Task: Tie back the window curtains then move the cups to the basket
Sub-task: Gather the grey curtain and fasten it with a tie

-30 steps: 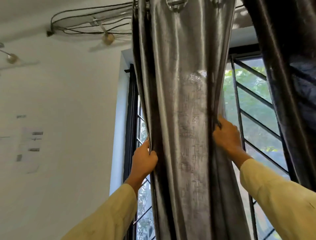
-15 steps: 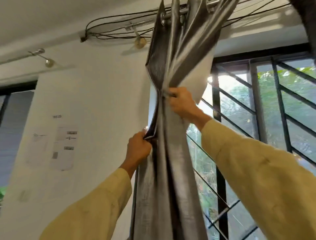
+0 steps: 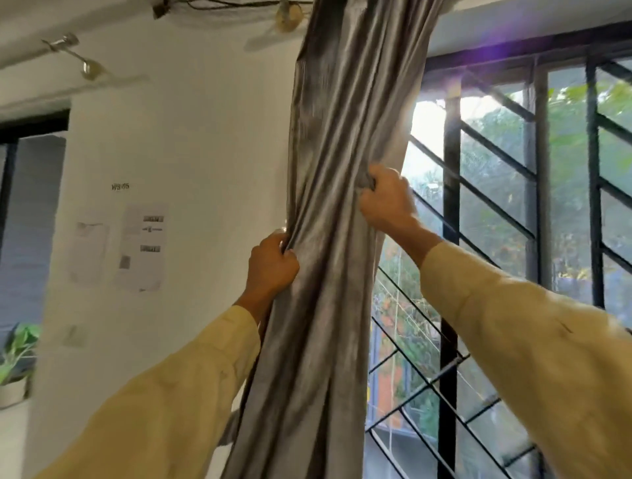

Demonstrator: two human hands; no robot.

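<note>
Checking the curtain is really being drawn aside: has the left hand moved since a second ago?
Yes. The left hand, gripping the curtain, went leftward: from in front of the window to in front of the white wall.

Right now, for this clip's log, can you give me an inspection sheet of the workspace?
Surface: nothing seen.
Job's things: grey curtain bunched into one hanging column; no tie-back, cups or basket in view.
Clutter: nothing seen.
Grippers: left hand grips the curtain's left edge; right hand grips its right edge, higher up.
Cables: dark wires run along the top of the picture.
Surroundings: window grille with greenery behind it; papers on the white wall; potted plant at far left.
</note>
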